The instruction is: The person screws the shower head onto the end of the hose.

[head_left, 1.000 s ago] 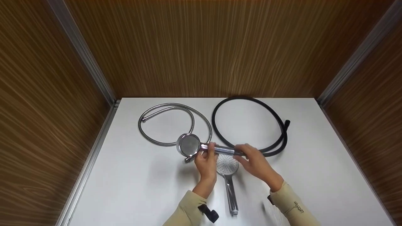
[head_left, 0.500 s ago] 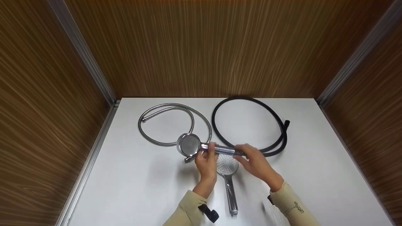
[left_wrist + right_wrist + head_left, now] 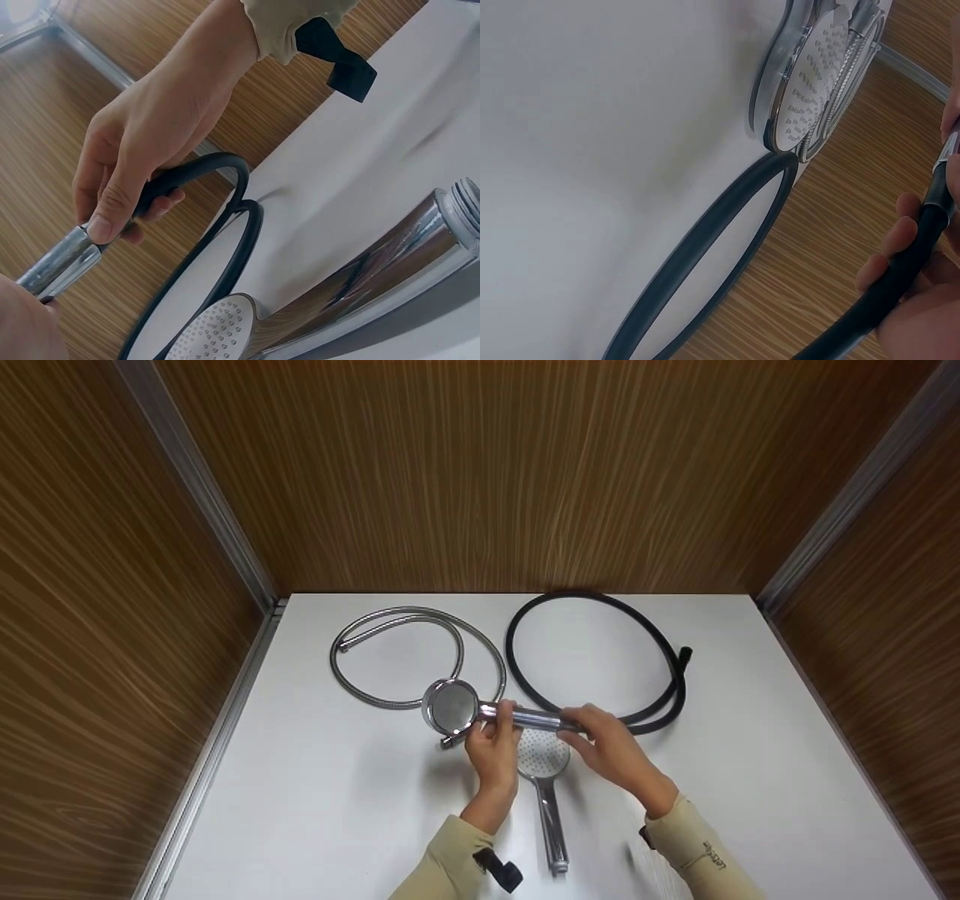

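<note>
We have a chrome handheld shower head with a round, smooth grey face [image 3: 454, 708] lifted above the white worktop [image 3: 300, 810], its handle running nearly level between both hands. Our left grip, a bare hand [image 3: 493, 751], has its fingers around that handle, near the neck. Our right grip, also a bare hand [image 3: 613, 748], is at the handle's far end, fingers and thumb curled around the black end of a smooth black flexible hose [image 3: 877, 304]. From the left wrist we see this end meeting the chrome handle; whether the two are fastened, we cannot tell. The rest of the hose loops across the worktop toward the back, on our right.

Below the held shower head, between our forearms, a second shower head with a chrome handle and a round white dotted spray face [image 3: 550, 808] lies face up, handle toward us. To our left, a coiled silver metal hose [image 3: 390, 704] rests on the worktop, one end showing just beside our left hand in the head view. We wear beige sleeves [image 3: 694, 840], and brown wood-grain panels [image 3: 480, 480] stand around the back and sides.
</note>
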A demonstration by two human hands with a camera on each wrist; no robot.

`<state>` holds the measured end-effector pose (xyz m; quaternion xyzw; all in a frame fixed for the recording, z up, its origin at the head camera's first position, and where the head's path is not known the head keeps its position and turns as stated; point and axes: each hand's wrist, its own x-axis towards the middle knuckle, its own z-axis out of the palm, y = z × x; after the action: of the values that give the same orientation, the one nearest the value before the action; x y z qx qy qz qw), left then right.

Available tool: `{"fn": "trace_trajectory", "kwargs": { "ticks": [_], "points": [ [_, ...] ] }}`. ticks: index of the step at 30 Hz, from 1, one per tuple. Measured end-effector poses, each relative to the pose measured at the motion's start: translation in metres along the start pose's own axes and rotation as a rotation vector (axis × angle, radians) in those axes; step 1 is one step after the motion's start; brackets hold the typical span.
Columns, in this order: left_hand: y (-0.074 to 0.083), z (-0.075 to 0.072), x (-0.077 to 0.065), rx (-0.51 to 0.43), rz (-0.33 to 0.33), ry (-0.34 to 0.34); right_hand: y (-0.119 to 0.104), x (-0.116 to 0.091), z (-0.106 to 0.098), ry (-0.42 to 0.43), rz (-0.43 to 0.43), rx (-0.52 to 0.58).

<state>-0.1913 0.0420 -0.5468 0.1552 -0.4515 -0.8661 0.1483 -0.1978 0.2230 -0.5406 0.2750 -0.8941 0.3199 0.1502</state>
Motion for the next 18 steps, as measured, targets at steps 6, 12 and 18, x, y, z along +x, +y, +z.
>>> {"fn": "trace_trajectory", "kwargs": {
  "ticks": [6,12,18],
  "points": [
    [-0.0004,-0.0002,-0.0006,0.019,0.008,0.004,0.0005,-0.0001,0.0004,-0.01,0.016,-0.011],
    [-0.0003,-0.0008,-0.002,0.023,-0.001,0.014,-0.0016,0.0,-0.0011,-0.023,0.024,-0.004],
    [-0.0003,-0.0014,-0.0024,0.033,0.013,-0.003,-0.0005,-0.0008,-0.0013,-0.031,0.029,0.0]
  ]
}}
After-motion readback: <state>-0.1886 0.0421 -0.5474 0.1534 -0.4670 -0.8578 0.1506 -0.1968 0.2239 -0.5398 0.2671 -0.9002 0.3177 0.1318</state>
